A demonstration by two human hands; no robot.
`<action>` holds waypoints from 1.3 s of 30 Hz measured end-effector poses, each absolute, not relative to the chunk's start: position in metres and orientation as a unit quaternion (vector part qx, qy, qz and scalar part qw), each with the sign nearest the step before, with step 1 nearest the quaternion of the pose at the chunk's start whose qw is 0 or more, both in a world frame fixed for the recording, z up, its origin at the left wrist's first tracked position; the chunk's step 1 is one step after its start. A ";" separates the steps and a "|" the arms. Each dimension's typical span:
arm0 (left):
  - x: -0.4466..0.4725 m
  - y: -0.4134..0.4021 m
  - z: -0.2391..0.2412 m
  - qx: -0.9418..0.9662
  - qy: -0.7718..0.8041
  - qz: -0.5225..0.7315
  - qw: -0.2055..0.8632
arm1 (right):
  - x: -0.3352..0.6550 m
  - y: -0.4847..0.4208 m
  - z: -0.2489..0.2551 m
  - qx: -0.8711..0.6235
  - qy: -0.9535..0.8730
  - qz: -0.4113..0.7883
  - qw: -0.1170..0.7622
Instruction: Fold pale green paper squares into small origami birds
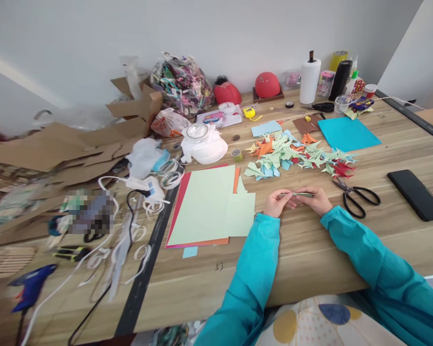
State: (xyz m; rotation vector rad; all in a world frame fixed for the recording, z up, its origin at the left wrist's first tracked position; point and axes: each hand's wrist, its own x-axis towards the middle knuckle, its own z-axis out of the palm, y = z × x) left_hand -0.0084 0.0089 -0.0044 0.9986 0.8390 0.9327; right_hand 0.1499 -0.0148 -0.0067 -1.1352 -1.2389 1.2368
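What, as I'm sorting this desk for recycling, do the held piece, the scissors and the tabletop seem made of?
The held piece looks like thin matte paper, pale green, folded flat into a narrow strip. The scissors seem to have grey metal blades, with black loops, probably plastic or coated. The tabletop shows pale wood grain; solid or laminate, I cannot tell.

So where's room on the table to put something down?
Bare wood: the table's near edge in front of the paper stack, and between the blue sheet and the phone. Crowded: the left, with cardboard, tape loops and the glue gun; the back edge; the folded paper shapes beyond the left hand and right hand, which pinch a green strip.
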 end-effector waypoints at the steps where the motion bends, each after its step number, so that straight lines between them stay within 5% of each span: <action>1: -0.008 0.009 -0.005 0.446 0.379 0.423 0.692 | 0.150 -0.015 -0.007 -0.469 -0.512 0.512 0.506; 15: -0.006 0.006 -0.004 0.461 0.374 0.439 0.675 | 0.149 -0.014 -0.001 -0.442 -0.536 0.500 0.517; 24: -0.007 0.015 -0.007 0.369 0.417 0.600 0.574 | 0.150 -0.013 0.001 -0.408 -0.457 0.566 0.552; 39: -0.008 0.006 -0.001 0.502 0.365 0.472 0.626 | 0.148 -0.013 -0.002 -0.458 -0.523 0.482 0.534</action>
